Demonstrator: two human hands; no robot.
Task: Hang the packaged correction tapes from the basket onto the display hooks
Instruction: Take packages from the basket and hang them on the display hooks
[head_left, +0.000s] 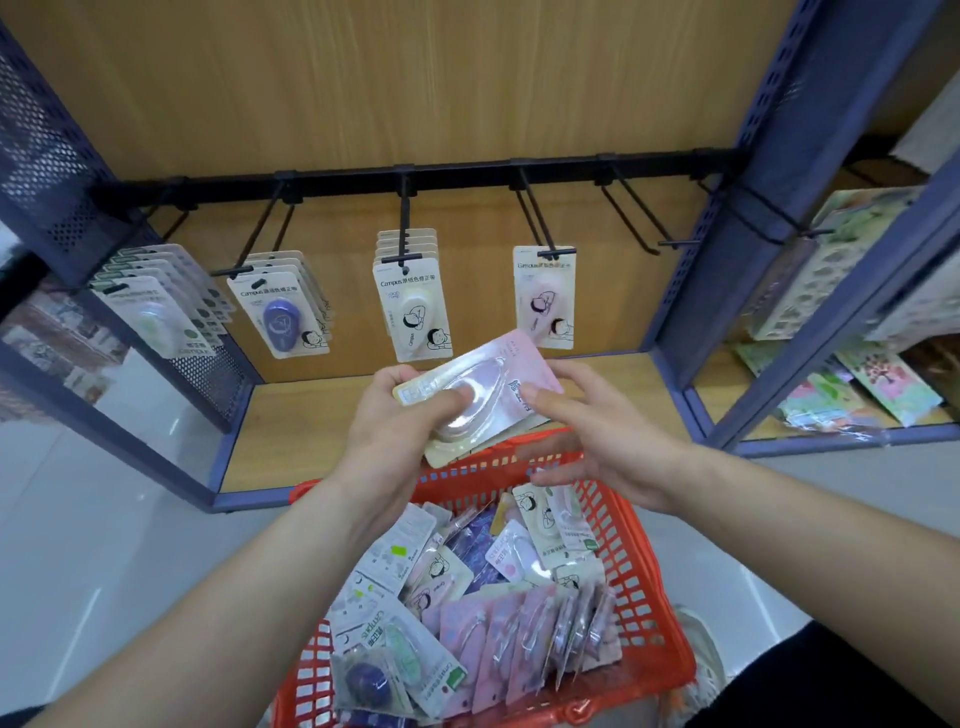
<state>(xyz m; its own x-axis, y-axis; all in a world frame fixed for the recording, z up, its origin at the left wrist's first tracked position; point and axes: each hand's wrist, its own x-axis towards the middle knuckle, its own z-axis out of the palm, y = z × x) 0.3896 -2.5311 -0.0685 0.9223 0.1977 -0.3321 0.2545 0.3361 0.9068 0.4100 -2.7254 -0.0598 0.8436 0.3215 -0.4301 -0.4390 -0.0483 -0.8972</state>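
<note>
Correction tape packs (410, 306) hang on the wood-backed display rack (467, 93) beyond the orange basket (644, 597), which holds a loose heap of more packs (483, 634). Above the basket's far rim the left hand (395, 431) grips a pink pack (498, 364), thumb across its blister; the right hand (597, 447), fingers loose, rests its thumb on that pack's edge. Black hooks (402, 218) carry the hung packs.

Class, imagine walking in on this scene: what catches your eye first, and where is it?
Centre frame, the left hand grips a pink packet, the right hand touching its edge. Below sits an orange basket heaped with packets; above, hung packets line the rail, with a hook at right bare.
</note>
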